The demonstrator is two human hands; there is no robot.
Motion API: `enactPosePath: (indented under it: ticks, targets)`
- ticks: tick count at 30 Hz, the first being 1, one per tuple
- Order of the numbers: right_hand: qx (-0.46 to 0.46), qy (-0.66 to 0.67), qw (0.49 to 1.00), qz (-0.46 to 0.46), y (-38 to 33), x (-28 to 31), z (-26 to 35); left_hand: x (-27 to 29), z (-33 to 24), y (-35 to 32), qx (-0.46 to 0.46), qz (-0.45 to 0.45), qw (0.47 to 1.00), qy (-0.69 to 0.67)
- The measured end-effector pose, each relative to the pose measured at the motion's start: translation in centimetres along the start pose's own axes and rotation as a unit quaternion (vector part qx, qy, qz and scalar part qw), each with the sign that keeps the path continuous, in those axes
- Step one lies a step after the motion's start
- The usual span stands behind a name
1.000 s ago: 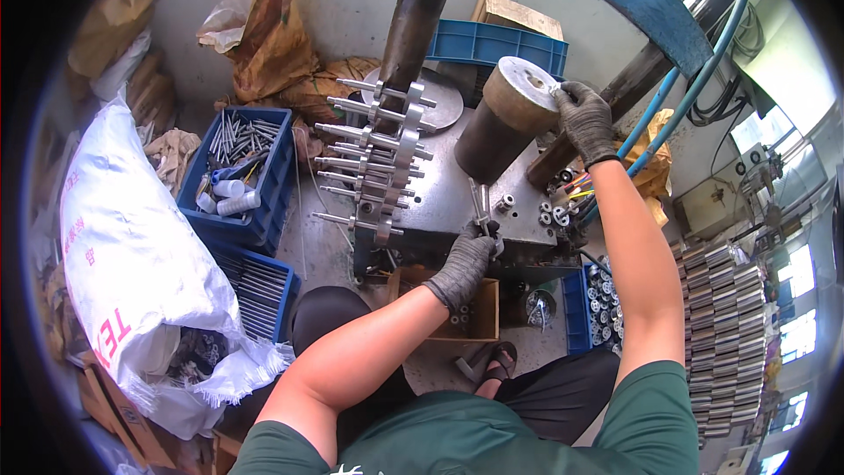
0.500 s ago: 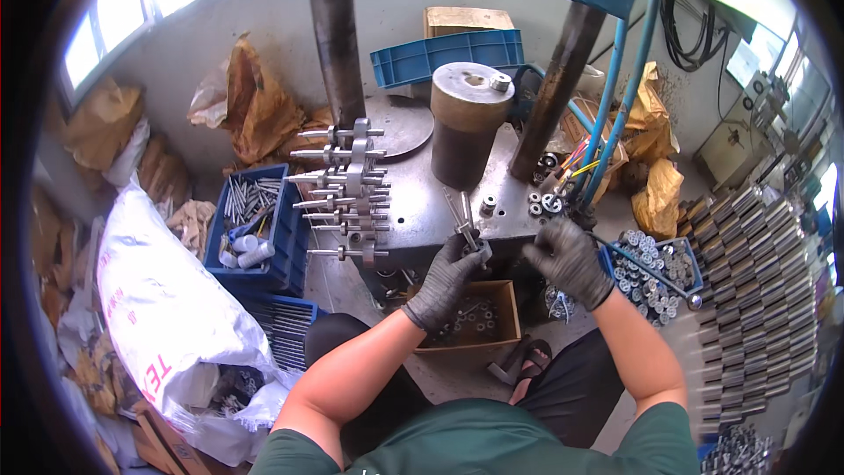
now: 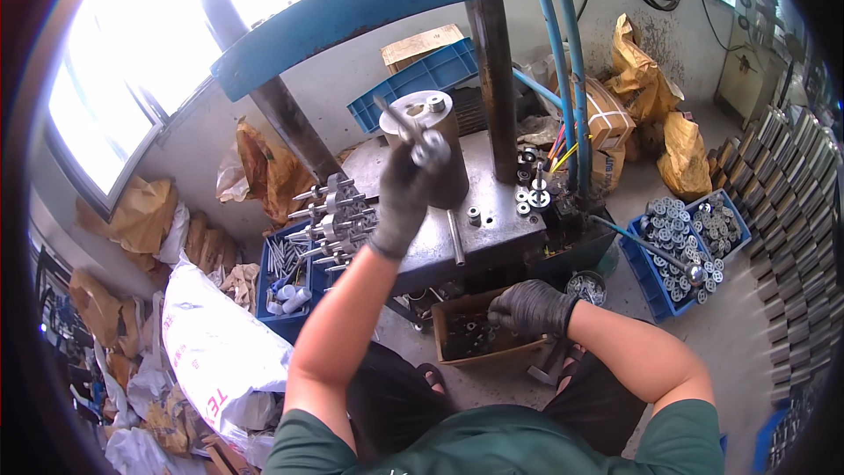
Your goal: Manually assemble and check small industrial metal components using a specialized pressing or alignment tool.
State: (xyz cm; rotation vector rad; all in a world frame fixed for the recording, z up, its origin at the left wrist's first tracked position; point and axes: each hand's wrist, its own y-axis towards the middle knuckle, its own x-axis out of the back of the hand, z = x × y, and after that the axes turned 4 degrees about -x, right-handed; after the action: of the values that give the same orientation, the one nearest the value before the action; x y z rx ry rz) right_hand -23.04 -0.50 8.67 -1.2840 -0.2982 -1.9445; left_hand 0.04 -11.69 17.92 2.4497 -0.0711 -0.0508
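Note:
My left hand (image 3: 406, 202), in a dark glove, is raised in front of the thick metal cylinder (image 3: 447, 158) on the press table. It is closed round a crankshaft (image 3: 429, 148), a steel shaft with a thick collar, smeared by motion. My gloved right hand (image 3: 536, 308) reaches low over the cardboard box (image 3: 492, 354), where several small rings lie. Its fingers are curled together at the box's rim; whatever they hold is hidden. A steel rod (image 3: 455, 239) lies over the table's front edge, near a small metal bushing (image 3: 474, 215).
Several similar crankshafts (image 3: 338, 220) stand on the table's left side. Blue crates of shafts (image 3: 283, 262) and round metal discs (image 3: 673, 237) flank the press. A white sack (image 3: 220, 334) sits at left; stacked metal cylinders (image 3: 791, 237) line the right. Blue hoses (image 3: 578, 79) run beside the press column.
My left hand has lifted the crankshaft up and leftward from the table's front edge. My right hand has dropped from beside the table to the cardboard box. The view has tilted and shifted.

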Motion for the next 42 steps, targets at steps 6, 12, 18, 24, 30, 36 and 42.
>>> enactPosePath:
  ticks: [6,12,18,24,30,36,42]
  targets:
    - [-0.006,0.05,0.998,0.033,0.7,0.0,-0.5,1.5,4.6,12.9,-0.067,-0.044,0.992,0.101]
    - [0.055,0.026,0.998,0.02,-1.1,-1.0,-1.0,0.0,5.1,14.3,0.102,-0.05,0.993,-0.008]
    - [0.036,-0.05,0.989,0.132,-2.6,-0.6,-0.6,-0.2,3.8,13.5,0.085,-0.044,0.995,0.004]
    - [0.054,-0.081,0.992,0.078,-4.0,-0.5,-0.8,-0.3,3.8,13.8,0.096,-0.031,0.993,0.057]
    - [0.093,-0.077,0.992,0.03,-5.9,-0.2,-1.1,0.0,4.1,14.2,0.092,-0.054,0.993,0.059]
    - [0.033,-0.048,0.995,-0.078,-10.0,4.2,-0.7,-1.3,3.9,13.7,0.094,-0.058,0.992,0.056]
    - [-0.006,-0.133,0.961,-0.241,-15.3,11.4,1.8,0.7,4.4,13.9,0.087,-0.039,0.995,0.035]
